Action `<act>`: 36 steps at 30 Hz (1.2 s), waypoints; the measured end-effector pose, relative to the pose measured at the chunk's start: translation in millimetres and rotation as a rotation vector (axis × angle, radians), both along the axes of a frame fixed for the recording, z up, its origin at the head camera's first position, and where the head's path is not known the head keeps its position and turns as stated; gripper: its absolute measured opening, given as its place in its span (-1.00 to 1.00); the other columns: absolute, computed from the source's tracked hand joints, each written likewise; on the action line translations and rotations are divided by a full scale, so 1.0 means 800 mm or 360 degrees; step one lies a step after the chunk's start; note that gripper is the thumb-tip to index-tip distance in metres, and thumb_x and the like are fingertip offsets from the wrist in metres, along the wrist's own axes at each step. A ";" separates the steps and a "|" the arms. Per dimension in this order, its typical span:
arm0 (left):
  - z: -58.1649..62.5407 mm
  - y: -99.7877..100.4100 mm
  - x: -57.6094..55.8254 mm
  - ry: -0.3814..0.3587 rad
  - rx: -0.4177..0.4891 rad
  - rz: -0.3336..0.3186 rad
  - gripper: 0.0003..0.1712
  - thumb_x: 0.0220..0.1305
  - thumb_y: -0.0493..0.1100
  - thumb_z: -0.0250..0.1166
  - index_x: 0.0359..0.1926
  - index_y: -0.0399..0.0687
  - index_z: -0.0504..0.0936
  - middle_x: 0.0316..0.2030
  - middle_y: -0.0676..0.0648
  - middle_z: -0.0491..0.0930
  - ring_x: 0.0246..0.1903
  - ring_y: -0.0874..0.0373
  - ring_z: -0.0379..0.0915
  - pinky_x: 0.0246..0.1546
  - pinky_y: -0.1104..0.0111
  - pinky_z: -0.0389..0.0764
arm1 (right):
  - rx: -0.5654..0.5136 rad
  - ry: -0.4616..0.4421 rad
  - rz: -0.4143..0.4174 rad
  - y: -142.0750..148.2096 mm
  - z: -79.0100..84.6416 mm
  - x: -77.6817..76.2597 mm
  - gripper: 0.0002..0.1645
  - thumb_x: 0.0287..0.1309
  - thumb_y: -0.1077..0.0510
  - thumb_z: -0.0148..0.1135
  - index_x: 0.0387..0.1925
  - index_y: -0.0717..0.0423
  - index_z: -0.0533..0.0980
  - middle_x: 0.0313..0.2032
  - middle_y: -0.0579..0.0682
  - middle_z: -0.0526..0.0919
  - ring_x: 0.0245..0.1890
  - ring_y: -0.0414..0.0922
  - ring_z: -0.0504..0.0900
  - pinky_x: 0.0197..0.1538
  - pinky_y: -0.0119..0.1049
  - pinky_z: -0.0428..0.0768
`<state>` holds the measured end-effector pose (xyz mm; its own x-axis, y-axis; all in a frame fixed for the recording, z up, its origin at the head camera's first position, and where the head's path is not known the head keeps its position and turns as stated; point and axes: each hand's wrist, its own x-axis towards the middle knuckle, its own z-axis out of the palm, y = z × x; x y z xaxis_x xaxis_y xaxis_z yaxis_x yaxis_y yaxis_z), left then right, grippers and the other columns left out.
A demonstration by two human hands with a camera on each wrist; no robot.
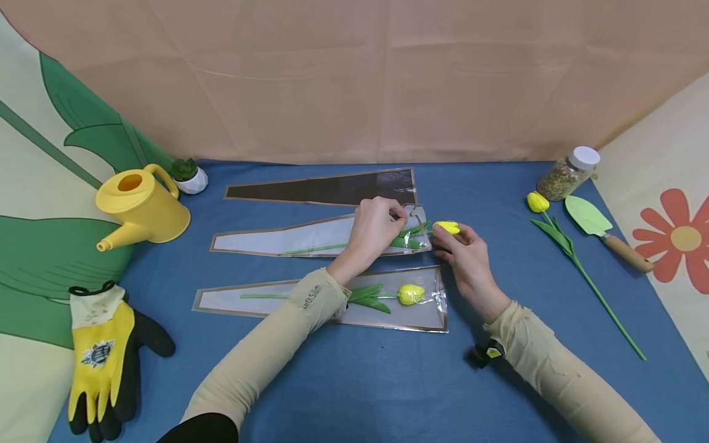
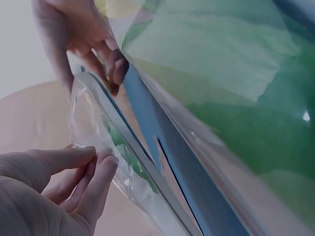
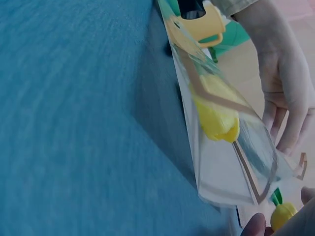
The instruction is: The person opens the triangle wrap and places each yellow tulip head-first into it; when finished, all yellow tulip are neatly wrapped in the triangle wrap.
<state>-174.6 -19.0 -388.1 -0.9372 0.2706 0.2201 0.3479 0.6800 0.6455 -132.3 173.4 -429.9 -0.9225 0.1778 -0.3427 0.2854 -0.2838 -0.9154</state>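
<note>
We see a blue cloth [image 1: 388,381] covering the work surface, a pinkish-brown fabric backdrop [image 1: 310,86] behind it, a pale panel with big green leaves [image 1: 94,123] at left and another with a red-petalled flower [image 1: 685,239] at right. Dark lettering marks the beige arm cover [image 1: 310,301] on the left arm, but we cannot read it surely; the round badge on the yellow-and-black work glove [image 1: 105,363] is too small to read. Between a dark tapered wrapper [image 1: 327,187] and a filled white-backed one [image 1: 399,317], the left hand [image 1: 376,226] pinches the wide end of a clear, brown-edged plastic wrapper [image 1: 266,242]. The right hand [image 1: 468,261] holds a yellow artificial tulip [image 1: 447,227] by its head, just outside that wrapper, its green stem inside.
</note>
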 end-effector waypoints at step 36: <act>-0.003 0.004 0.000 0.0050 -0.0054 0.0028 -0.88 0.41 -0.31 0.42 -0.23 -0.12 0.89 -0.34 -0.03 0.81 -0.49 0.14 0.64 -0.49 0.41 0.53 | 0.0060 0.0269 0.0094 0.022 0.003 0.003 -0.62 0.41 0.31 0.40 0.17 0.43 0.59 -0.10 -0.02 0.67 -0.21 -0.10 0.73 0.02 -0.34 0.72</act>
<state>-174.8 -15.4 -390.3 -0.9347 0.2618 0.2405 0.3553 0.7077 0.6106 -130.1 190.8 -427.2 -0.9756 0.1315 -0.1757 0.1414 -0.2356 -0.9615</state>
